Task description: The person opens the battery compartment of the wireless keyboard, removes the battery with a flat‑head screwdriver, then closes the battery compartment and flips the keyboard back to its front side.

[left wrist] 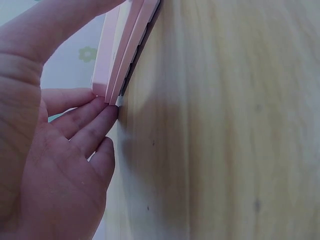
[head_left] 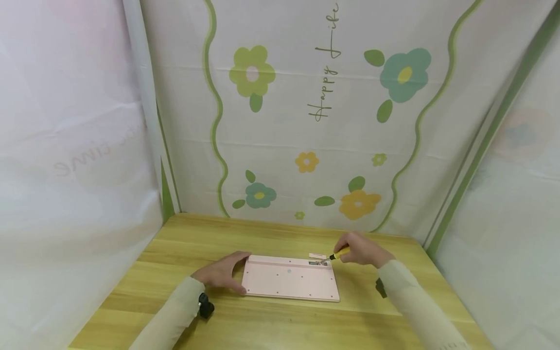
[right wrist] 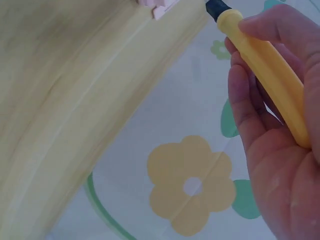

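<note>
A pink keyboard (head_left: 290, 284) lies underside up on the wooden table, screws dotted over its back. My left hand (head_left: 222, 272) grips its left end, thumb at the near corner and fingers at the far one. The left wrist view shows those fingertips (left wrist: 102, 105) against the edge of the keyboard (left wrist: 125, 55). At the keyboard's far right is an uncovered battery compartment (head_left: 316, 263). My right hand (head_left: 360, 250) holds a yellow-handled screwdriver (head_left: 340, 253), its thin tip over that compartment. In the right wrist view, thumb and fingers wrap the handle (right wrist: 270, 70).
A small pink cover (head_left: 317, 255) lies just beyond the keyboard's far edge. White cloth walls (head_left: 280, 121) with printed flowers rise behind the table (head_left: 245, 321) and at both sides.
</note>
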A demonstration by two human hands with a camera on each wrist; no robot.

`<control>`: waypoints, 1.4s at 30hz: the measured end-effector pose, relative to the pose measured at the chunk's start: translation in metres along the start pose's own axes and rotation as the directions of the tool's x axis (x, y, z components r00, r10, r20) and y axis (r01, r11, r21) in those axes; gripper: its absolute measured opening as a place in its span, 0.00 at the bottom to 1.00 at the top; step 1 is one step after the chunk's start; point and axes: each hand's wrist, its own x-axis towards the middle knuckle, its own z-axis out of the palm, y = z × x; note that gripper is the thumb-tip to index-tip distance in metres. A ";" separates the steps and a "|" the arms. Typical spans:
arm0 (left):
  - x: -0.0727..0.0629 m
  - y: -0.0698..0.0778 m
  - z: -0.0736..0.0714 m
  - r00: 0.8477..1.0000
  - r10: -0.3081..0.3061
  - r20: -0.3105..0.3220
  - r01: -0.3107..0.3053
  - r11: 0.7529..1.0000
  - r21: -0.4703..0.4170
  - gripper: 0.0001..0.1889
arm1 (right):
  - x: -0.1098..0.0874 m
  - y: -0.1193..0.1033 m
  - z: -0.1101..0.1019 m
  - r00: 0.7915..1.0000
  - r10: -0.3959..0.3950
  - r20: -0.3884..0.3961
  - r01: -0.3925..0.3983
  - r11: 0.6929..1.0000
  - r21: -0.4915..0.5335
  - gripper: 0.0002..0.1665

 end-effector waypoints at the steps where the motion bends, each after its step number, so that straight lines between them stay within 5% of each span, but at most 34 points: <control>1: 0.000 0.000 0.000 1.000 0.003 0.000 -0.003 1.000 -0.002 0.62 | 0.002 -0.002 -0.002 1.000 0.000 0.007 0.000 1.000 -0.002 0.10; 14: 0.002 -0.001 -0.001 1.000 -0.004 0.007 0.004 1.000 -0.004 0.62 | 0.038 -0.033 -0.014 0.974 0.142 0.176 -0.125 0.987 -0.100 0.07; 21: 0.002 0.000 -0.001 1.000 0.005 0.002 -0.004 1.000 -0.021 0.62 | 0.053 -0.051 -0.011 0.961 0.162 0.226 -0.137 0.983 -0.123 0.31; 25: 0.001 0.000 0.000 1.000 0.002 0.002 -0.002 1.000 -0.028 0.61 | 0.054 -0.053 -0.007 0.956 0.199 0.218 -0.176 0.977 -0.117 0.31; 32: 0.001 -0.002 0.000 1.000 0.004 0.004 -0.004 1.000 -0.018 0.61 | 0.038 -0.025 -0.007 0.972 0.183 0.150 -0.184 0.983 -0.010 0.05; 37: 0.001 -0.002 0.000 1.000 -0.007 0.010 0.008 1.000 -0.014 0.61 | 0.023 0.007 -0.005 0.973 0.191 0.130 -0.207 0.971 0.120 0.07; 42: 0.002 -0.003 0.000 1.000 -0.011 0.007 0.011 1.000 -0.011 0.62 | 0.006 0.031 0.002 0.967 0.227 0.117 -0.251 0.925 0.286 0.08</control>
